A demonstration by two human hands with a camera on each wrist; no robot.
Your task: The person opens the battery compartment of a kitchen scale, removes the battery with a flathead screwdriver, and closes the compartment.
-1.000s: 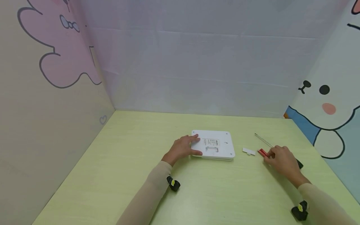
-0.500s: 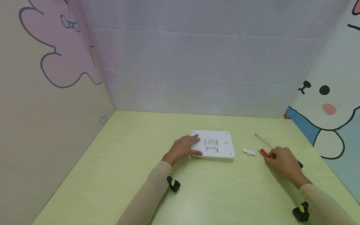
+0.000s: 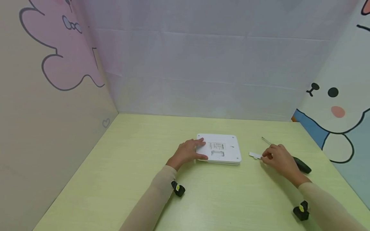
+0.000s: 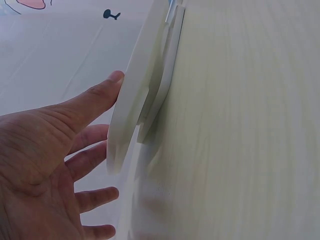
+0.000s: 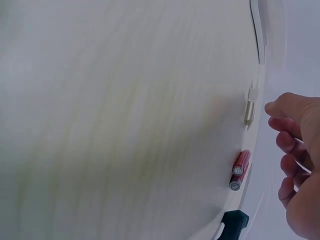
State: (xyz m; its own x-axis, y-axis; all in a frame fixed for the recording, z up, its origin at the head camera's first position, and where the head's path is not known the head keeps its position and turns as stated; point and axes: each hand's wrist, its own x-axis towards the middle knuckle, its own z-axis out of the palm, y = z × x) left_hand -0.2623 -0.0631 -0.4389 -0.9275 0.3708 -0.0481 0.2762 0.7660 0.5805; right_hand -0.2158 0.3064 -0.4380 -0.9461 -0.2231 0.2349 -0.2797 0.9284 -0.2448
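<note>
A white kitchen scale lies underside up, with a printed label and an uncovered battery compartment. My left hand rests at its left side, thumb on the near edge and fingers over the top; in the left wrist view the lower fingers spread free. My right hand hovers beside a small white battery cover, fingers loosely bent with nothing visible in them. Two red batteries lie side by side beneath it in the right wrist view; the hand hides them in the head view.
A screwdriver with a dark handle lies behind and right of my right hand, its shaft partly covered by the hand. A white back wall and printed side panels enclose the pale table.
My right hand has moved left and slightly away from me, from beside the red batteries to the white cover. More of the screwdriver handle shows. The left hand stays in place.
</note>
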